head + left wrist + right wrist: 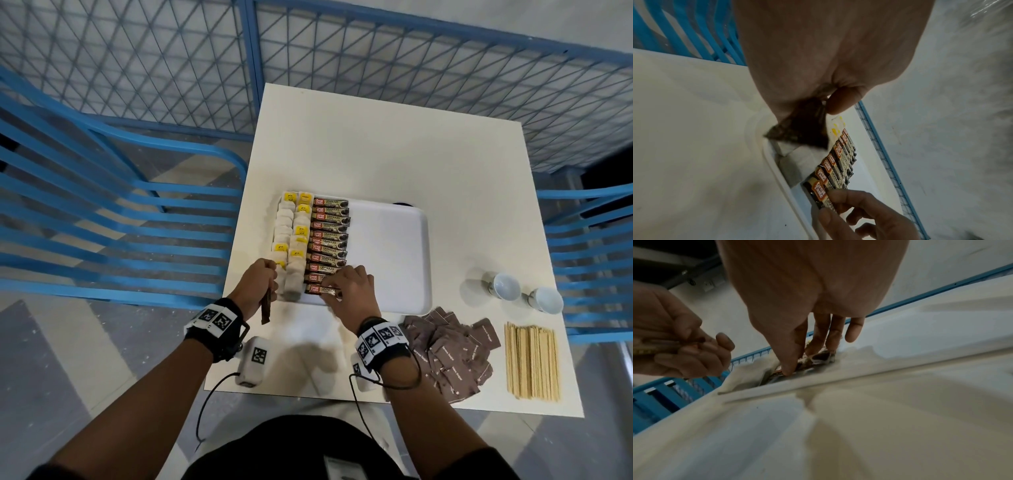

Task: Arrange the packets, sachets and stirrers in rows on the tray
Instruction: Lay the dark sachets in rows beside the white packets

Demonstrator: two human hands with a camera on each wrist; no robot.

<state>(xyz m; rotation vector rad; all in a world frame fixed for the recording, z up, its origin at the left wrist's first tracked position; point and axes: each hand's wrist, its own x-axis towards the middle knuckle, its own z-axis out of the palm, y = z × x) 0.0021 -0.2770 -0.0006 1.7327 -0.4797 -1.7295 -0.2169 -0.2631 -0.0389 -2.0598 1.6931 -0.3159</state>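
Note:
A white tray [394, 260] holds two columns of tea bags [291, 240] at its left and a column of coffee granule sachets [329, 236] beside them. My right hand [334, 291] pinches the nearest coffee sachet [317, 289] at the tray's near edge; in the right wrist view its thumb and fingers [789, 368] press that sachet [820, 357] down. My left hand [269, 274] grips a few dark coffee sachets [266, 308] upright over the tray's near left corner, also seen as the dark sachets [803, 131] in the left wrist view.
A heap of brown sugar packets [448, 356] lies to the right of my right wrist, with a bundle of wooden stirrers [531, 363] beyond it. Two white cups [503, 286] stand right of the tray. Blue chairs [102, 222] flank the small table [376, 144].

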